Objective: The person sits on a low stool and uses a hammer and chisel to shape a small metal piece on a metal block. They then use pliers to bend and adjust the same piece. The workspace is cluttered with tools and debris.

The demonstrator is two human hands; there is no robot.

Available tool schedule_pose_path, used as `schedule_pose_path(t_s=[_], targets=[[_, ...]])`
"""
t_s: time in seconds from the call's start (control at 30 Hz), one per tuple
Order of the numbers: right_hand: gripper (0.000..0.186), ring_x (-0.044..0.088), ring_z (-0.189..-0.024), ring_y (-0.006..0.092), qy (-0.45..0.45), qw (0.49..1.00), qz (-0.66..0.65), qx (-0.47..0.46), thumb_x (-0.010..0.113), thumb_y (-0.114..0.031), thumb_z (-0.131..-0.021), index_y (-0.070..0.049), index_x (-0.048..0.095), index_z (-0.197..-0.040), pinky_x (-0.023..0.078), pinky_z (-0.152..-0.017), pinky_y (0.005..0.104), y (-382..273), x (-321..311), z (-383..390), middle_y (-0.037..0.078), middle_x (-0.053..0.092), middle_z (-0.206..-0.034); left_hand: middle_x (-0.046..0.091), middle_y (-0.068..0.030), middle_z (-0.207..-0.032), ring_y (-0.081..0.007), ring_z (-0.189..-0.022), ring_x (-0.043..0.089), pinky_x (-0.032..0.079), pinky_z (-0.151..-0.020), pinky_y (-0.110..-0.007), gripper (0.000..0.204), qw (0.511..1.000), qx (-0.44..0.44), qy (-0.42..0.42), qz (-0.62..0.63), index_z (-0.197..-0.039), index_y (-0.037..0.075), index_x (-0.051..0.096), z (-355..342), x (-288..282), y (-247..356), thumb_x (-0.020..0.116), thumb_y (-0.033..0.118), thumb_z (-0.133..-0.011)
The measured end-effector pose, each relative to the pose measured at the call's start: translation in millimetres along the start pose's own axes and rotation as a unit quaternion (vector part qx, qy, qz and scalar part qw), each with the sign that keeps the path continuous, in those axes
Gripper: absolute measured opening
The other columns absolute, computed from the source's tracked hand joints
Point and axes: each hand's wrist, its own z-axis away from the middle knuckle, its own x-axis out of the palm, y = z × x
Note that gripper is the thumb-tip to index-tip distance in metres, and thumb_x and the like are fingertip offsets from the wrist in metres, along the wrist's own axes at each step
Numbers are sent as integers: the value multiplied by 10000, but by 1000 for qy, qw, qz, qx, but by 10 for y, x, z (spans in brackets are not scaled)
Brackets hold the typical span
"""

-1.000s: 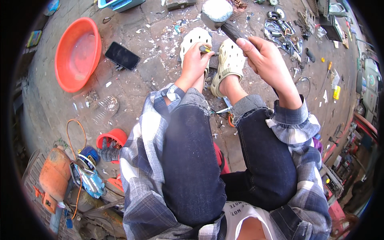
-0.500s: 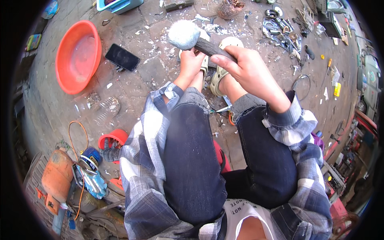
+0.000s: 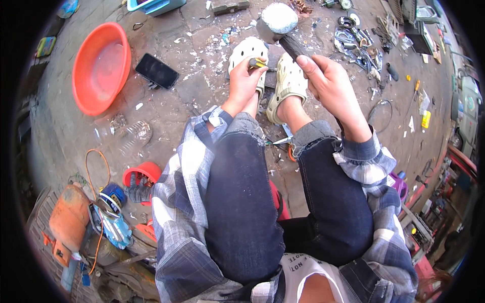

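My right hand (image 3: 334, 85) is closed round the dark wooden handle of a hammer (image 3: 277, 21). Its big grey-white head is raised, pointing forward and to the left. Between the fingers of my left hand (image 3: 244, 82) is a small yellow-and-black piece (image 3: 257, 63), mostly covered, perhaps a tool handle; its exact kind does not show. A short grey tip seems to stick out to its right, over a dark grey block (image 3: 273, 59) on the ground. This block lies between my two cream clogs (image 3: 249, 49), partly hidden by the hands and shoes.
On the left stand an orange-red basin (image 3: 102, 70) and a black phone (image 3: 156, 71). Metal parts (image 3: 359, 43) lie in a heap at the right, near a screwdriver (image 3: 417, 86). A red bucket (image 3: 145, 174) with gloves stands by my left leg. White scraps litter the ground.
The hammer has swung up, forward and to the right, away from my left hand. The yellow-and-black piece in my left fingers now shows. My right hand has shifted slightly right.
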Motion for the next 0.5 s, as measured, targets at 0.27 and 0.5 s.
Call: schedule_pose_path(t_s=[0.27, 0.5], targets=[[486, 526, -549, 232, -19, 999, 36, -16, 572, -431, -914, 47, 596, -824, 425, -546, 359, 67, 67, 81, 173, 511, -587, 682, -52, -927, -102, -863, 629, 508, -782, -241, 192, 999, -15, 18, 44, -988, -10, 650, -50, 16, -110, 683, -36, -801], [372, 564, -525, 222, -58, 984, 68, -153, 600, -352, -904, 3, 580, -795, 424, -513, 348, -290, 233, 189, 127, 537, -568, 642, -78, -902, -177, -846, 633, 531, -757, -325, 162, 927, -145, -2, 345, -1000, 21, 603, -98, -6, -300, 529, -39, -869]])
